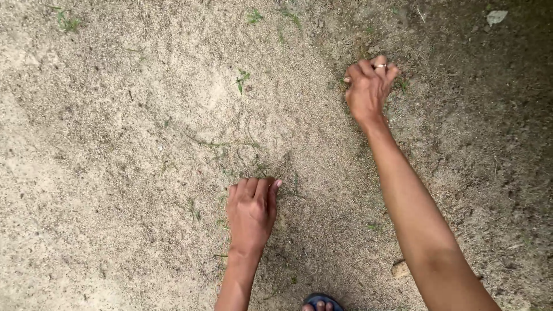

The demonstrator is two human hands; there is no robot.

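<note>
My left hand [251, 210] rests knuckles-up on sandy ground [115, 144], fingers curled down among thin green weed runners [288, 190]. Whether it grips a stem is hidden under the fingers. My right hand [368, 86], with a ring on one finger, reaches farther out and is closed at the ground on a small tuft of weeds [345, 80] where pale sand meets darker soil.
Sparse grass sprigs [242, 78] dot the pale sand. Darker, damp soil [478, 115] covers the right side. A small stone [400, 269] lies by my right forearm. My toes in a blue sandal [319, 302] show at the bottom edge. A pale dry leaf [495, 16] lies top right.
</note>
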